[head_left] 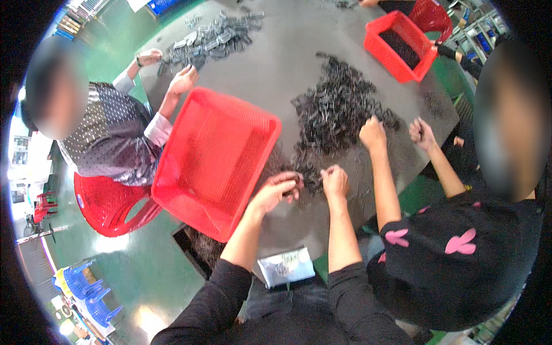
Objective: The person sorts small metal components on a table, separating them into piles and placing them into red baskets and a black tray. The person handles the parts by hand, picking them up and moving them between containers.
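My left hand [277, 191] is beside the right rim of a large red plastic basket [221, 152], its fingers curled around small black plastic parts. A short distance to its right, my right hand [335, 181] is closed in a pinch; whatever it grips is too small to make out. Between and just beyond both hands lie loose black parts [309, 172] at the near end of a big pile of black plastic parts [336, 106]. The basket shows a bare red bottom and tilts over the table's left edge.
The grey table [276, 52] also bears a second heap of dark parts [215, 37] and a red bin [397, 49] holding black pieces. Co-workers sit left and right, their hands over the table. A white packet [286, 267] is near my lap; a red chair [109, 201] stands left.
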Demonstrator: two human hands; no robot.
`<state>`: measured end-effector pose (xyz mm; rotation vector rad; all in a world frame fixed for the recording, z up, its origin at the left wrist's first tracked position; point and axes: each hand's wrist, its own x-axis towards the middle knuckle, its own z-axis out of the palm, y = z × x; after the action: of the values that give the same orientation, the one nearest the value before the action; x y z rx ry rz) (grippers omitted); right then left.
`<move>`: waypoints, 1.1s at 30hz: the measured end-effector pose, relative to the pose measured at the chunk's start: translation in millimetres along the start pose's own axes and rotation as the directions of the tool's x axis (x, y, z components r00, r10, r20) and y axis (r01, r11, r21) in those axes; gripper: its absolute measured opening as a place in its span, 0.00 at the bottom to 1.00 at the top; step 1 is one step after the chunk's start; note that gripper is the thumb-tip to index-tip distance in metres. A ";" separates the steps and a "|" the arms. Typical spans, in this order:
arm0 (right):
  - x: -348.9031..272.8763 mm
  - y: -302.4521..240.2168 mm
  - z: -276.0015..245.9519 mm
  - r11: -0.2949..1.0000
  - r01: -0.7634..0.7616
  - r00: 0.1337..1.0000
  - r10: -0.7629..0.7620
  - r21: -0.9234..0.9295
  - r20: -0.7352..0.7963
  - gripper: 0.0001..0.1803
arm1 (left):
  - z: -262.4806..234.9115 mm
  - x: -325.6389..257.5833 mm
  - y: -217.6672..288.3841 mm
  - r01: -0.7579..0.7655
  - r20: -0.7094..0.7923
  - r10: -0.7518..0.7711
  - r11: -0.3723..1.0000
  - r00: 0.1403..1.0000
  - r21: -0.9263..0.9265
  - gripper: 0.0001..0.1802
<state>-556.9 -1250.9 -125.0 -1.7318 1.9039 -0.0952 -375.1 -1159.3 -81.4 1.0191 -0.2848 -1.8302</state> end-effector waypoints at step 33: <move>-12.6 -22.3 -74.7 0.778 -0.224 0.894 -0.075 0.587 0.441 0.10 | 33.0 -48.9 -1.0 0.087 -0.381 0.040 0.947 0.924 0.310 0.15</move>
<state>-569.8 -1265.9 -48.6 -1.0939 1.3760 -0.2510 -392.5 -1125.6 -36.3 1.5893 -0.3386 -1.5897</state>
